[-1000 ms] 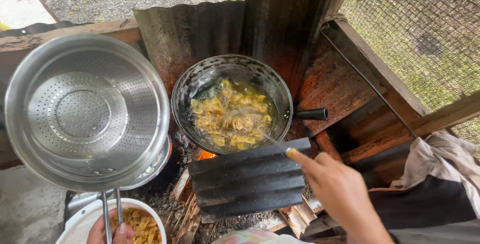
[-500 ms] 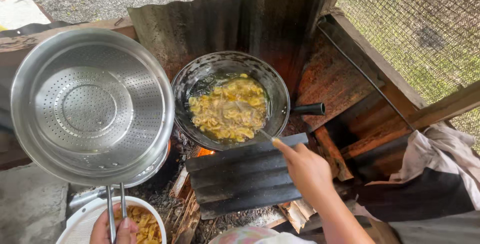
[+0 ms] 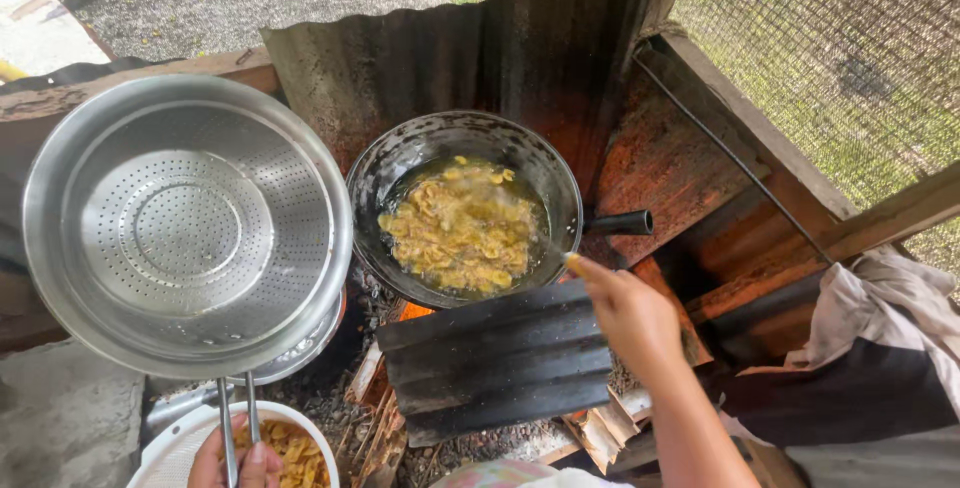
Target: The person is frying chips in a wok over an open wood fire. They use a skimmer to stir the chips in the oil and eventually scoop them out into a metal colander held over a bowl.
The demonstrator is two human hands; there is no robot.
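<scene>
A dark wok [image 3: 400, 163] holds yellow chips [image 3: 462, 228] frying in oil over a fire. My right hand [image 3: 630, 318] is at the wok's near right rim, pinching a thin stick [image 3: 552, 246] whose tip reaches into the oil. At the bottom left, my left hand [image 3: 235, 463] grips a thin two-wire metal handle [image 3: 228, 418] that runs up under a large perforated steel colander [image 3: 190, 218]. What the handle joins is hidden. Under that hand sits a white bowl [image 3: 165, 453] of fried chips.
A dark corrugated sheet [image 3: 495, 363] lies in front of the fire, with flames [image 3: 412, 311] and firewood [image 3: 600, 428] beneath. Rusty corrugated metal [image 3: 400, 58] backs the wok. The wok's black handle [image 3: 620, 222] points right. Cloth [image 3: 880, 348] lies at the right, below wire mesh [image 3: 840, 38].
My right hand has moved up and left from the corrugated sheet to the wok's rim, bringing the stick into the oil. My left hand keeps hold of the wire handle.
</scene>
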